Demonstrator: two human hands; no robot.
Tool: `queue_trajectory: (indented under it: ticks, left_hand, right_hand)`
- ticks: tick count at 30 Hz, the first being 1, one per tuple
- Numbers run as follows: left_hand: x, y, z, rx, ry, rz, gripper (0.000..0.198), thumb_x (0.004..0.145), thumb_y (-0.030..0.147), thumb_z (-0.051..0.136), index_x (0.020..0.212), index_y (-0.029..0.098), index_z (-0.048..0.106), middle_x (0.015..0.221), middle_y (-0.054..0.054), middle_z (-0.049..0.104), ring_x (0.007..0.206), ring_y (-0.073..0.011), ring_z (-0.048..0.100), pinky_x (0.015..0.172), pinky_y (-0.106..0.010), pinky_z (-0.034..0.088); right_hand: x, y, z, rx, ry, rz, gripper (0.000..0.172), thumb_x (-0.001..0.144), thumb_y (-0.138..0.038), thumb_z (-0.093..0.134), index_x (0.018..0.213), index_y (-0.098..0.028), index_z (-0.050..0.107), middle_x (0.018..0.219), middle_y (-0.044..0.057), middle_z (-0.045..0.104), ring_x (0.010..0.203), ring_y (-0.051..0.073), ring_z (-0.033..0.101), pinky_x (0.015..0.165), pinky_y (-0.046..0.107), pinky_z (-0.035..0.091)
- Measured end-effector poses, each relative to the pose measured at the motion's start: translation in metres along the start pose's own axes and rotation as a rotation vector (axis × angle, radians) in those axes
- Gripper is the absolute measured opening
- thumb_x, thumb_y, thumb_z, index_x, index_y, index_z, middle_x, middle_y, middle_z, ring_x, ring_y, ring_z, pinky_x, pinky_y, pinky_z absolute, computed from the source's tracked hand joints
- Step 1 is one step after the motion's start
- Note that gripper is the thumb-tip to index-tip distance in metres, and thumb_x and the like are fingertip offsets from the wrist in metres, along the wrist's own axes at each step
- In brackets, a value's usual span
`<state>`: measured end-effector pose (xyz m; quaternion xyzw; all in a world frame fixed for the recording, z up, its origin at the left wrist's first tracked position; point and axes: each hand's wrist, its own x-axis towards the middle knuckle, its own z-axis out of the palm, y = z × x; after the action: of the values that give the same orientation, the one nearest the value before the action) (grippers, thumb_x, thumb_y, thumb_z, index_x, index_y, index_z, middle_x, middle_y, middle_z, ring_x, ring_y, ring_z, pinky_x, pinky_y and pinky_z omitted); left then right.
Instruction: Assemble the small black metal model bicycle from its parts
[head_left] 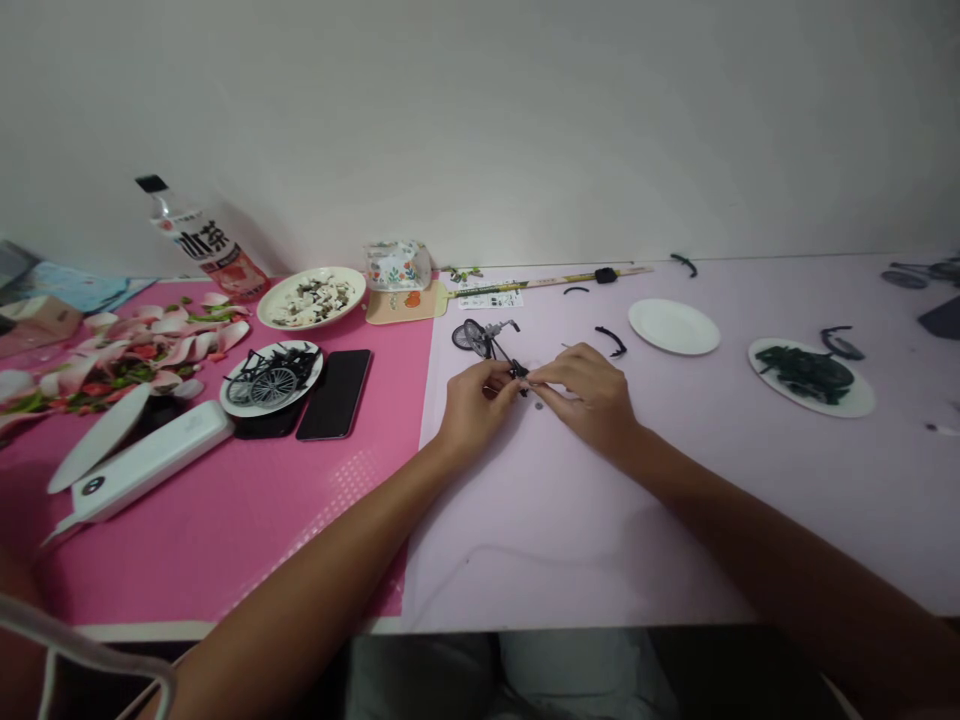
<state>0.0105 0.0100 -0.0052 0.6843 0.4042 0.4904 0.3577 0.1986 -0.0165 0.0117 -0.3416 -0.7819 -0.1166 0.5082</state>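
A small model bicycle [489,342] in black and grey lies tilted over the lilac table cover, its wheels pointing away from me. Closed around its near end are the fingers of my left hand [478,402]. My right hand [592,398] pinches at the same near end, its fingertips meeting those of the left. Whatever tiny part sits between the right fingertips is too small to make out. A small grey round piece [538,406] lies just below the right fingers. Beyond that hand rests a curved black part [611,341].
Left, on pink: a plate of black bicycle parts [271,404], a phone [334,394], a white handheld device [154,460], a bottle [202,240], a bowl of small pieces [270,305] and petals [169,335]. Right: a white plate [673,327] and a plate of dark parts [862,400].
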Motion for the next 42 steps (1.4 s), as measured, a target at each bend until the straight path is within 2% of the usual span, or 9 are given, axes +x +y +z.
queue_trajectory:
  ticks: [7, 13, 17, 21, 26, 32, 35, 40, 42]
  left_hand:
    - [-0.001, 0.004, 0.001, 0.022, 0.002, -0.018, 0.011, 0.090, 0.018, 0.071, 0.100, 0.015, 0.075, 0.089, -0.008, 0.080, 0.080, -0.0182, 0.076, 0.071, -0.027, 0.059]
    - [0.004, 0.004, -0.006, -0.040, 0.052, -0.042, 0.015, 0.091, 0.018, 0.068, 0.104, 0.016, 0.074, 0.087, -0.007, 0.079, 0.074, -0.0172, 0.075, 0.071, -0.028, 0.060]
    - [0.013, -0.001, -0.013, -0.108, 0.103, -0.071, 0.017, 0.090, 0.022, 0.071, 0.105, 0.015, 0.073, 0.083, -0.005, 0.077, 0.069, -0.0164, 0.073, 0.069, -0.028, 0.059]
    - [0.019, -0.005, -0.018, -0.147, 0.143, -0.090, 0.018, 0.087, 0.025, 0.073, 0.102, 0.016, 0.073, 0.083, -0.004, 0.076, 0.066, -0.0162, 0.072, 0.065, -0.028, 0.058]
    - [0.022, -0.005, -0.025, -0.105, 0.159, -0.078, 0.019, 0.087, 0.029, 0.073, 0.102, 0.016, 0.073, 0.084, -0.004, 0.076, 0.067, -0.0162, 0.071, 0.067, -0.028, 0.058]
    - [0.021, -0.008, -0.027, -0.049, 0.175, -0.068, 0.019, 0.088, 0.029, 0.072, 0.102, 0.017, 0.073, 0.084, -0.004, 0.076, 0.068, -0.0165, 0.071, 0.068, -0.029, 0.057]
    - [0.017, -0.010, -0.023, -0.011, 0.133, -0.046, 0.019, 0.088, 0.024, 0.068, 0.105, 0.017, 0.074, 0.089, -0.005, 0.078, 0.072, -0.0167, 0.072, 0.071, -0.029, 0.058]
    - [0.011, -0.009, -0.018, 0.049, 0.071, -0.027, 0.022, 0.090, 0.019, 0.063, 0.109, 0.018, 0.074, 0.096, -0.007, 0.079, 0.078, -0.0178, 0.074, 0.077, -0.031, 0.061]
    - [0.010, -0.008, -0.018, 0.060, 0.056, -0.016, 0.022, 0.091, 0.019, 0.063, 0.109, 0.018, 0.074, 0.097, -0.007, 0.079, 0.077, -0.0176, 0.074, 0.077, -0.031, 0.061]
  right_hand:
    - [0.000, 0.000, -0.002, 0.038, -0.061, 0.074, 0.012, 0.093, -0.019, 0.081, 0.102, -0.028, 0.079, 0.091, 0.003, 0.082, 0.085, 0.024, 0.069, 0.067, 0.038, 0.059]
    - [-0.001, 0.007, -0.002, -0.004, 0.001, 0.113, 0.009, 0.094, -0.030, 0.082, 0.099, -0.026, 0.075, 0.088, 0.005, 0.080, 0.080, 0.023, 0.066, 0.061, 0.037, 0.052]
    - [-0.001, 0.015, -0.003, -0.049, 0.005, 0.223, 0.011, 0.100, -0.034, 0.075, 0.094, -0.025, 0.074, 0.086, 0.005, 0.078, 0.077, 0.023, 0.064, 0.065, 0.039, 0.053]
    - [-0.003, 0.026, -0.006, -0.088, 0.020, 0.369, 0.009, 0.099, -0.032, 0.070, 0.097, -0.024, 0.074, 0.088, 0.007, 0.074, 0.087, 0.025, 0.064, 0.065, 0.039, 0.054]
    - [-0.006, 0.038, -0.007, -0.071, 0.019, 0.474, 0.014, 0.093, -0.027, 0.073, 0.107, -0.025, 0.074, 0.086, 0.003, 0.067, 0.086, 0.024, 0.062, 0.076, 0.041, 0.058]
    - [-0.006, 0.052, -0.018, 0.007, 0.034, 0.576, 0.018, 0.092, -0.015, 0.064, 0.098, -0.026, 0.078, 0.093, 0.005, 0.075, 0.091, 0.025, 0.067, 0.086, 0.045, 0.058]
    - [-0.005, 0.066, -0.029, 0.001, 0.057, 0.626, 0.016, 0.092, -0.018, 0.064, 0.094, -0.025, 0.078, 0.095, 0.005, 0.077, 0.092, 0.025, 0.068, 0.092, 0.048, 0.055]
    - [-0.011, 0.094, -0.041, -0.132, 0.003, 0.687, 0.019, 0.098, -0.025, 0.060, 0.093, -0.024, 0.078, 0.085, 0.006, 0.075, 0.094, 0.030, 0.065, 0.095, 0.054, 0.052]
    - [-0.016, 0.105, -0.044, -0.230, -0.032, 0.672, 0.019, 0.098, -0.027, 0.059, 0.095, -0.023, 0.078, 0.093, 0.010, 0.077, 0.103, 0.033, 0.062, 0.099, 0.058, 0.049]
